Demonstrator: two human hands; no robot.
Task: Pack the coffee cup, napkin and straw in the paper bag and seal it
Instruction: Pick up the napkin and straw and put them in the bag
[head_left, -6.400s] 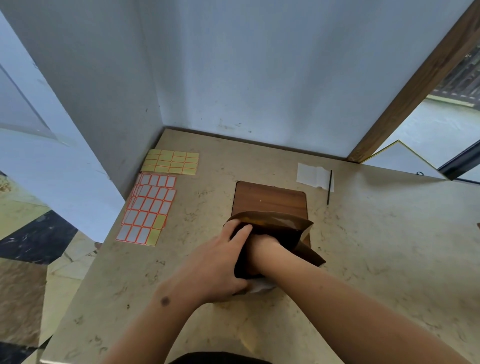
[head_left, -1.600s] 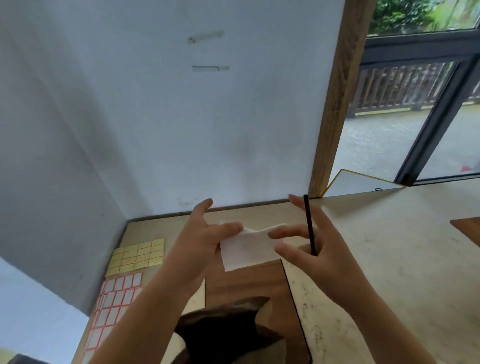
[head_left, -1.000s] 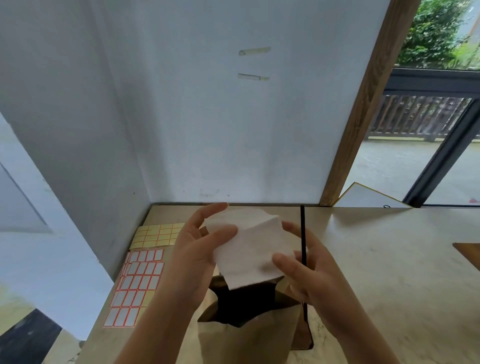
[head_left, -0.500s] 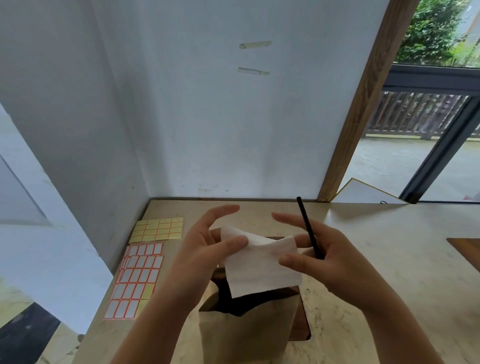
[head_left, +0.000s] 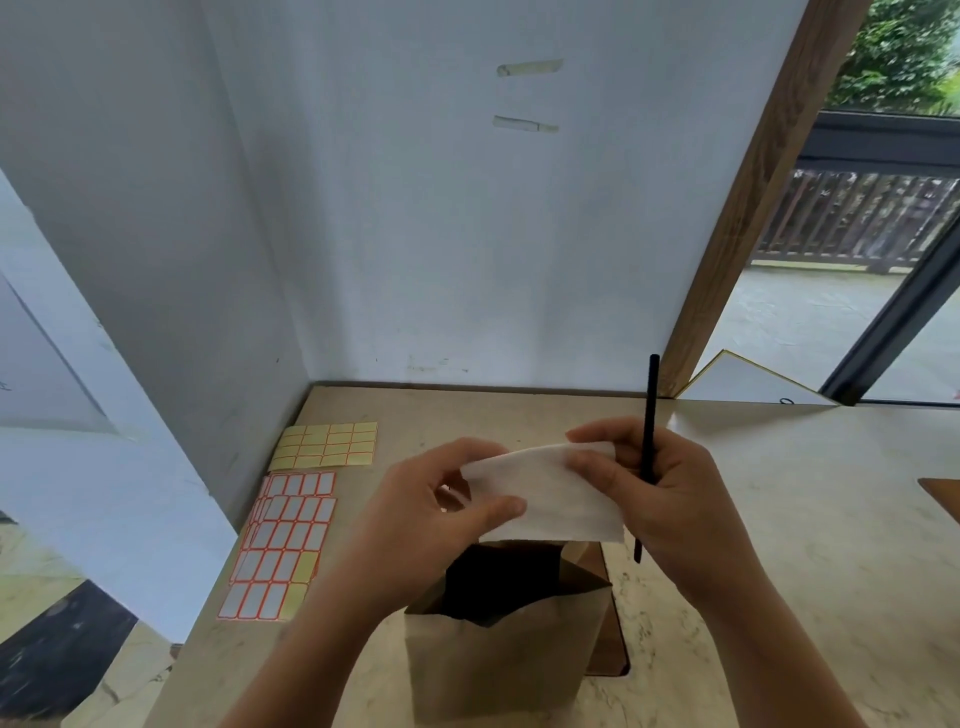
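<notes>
Beige stone counter (head_left: 779, 519) in a white corner. Since half a second ago the napkin (head_left: 550, 493) has been folded flatter; left hand (head_left: 431, 514) pinches it, right hand (head_left: 670, 499) pinches napkin and straw (head_left: 649, 415). Paper bag (head_left: 498, 654) stands open at 6 o'clock beneath; insertion appears imminent.

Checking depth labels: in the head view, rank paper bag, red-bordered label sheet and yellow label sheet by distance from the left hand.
From the left hand:
1. Paper bag, directly below it, open.
2. Red-bordered label sheet, to its left on the table.
3. Yellow label sheet, left and farther back, toward the wall.
</notes>
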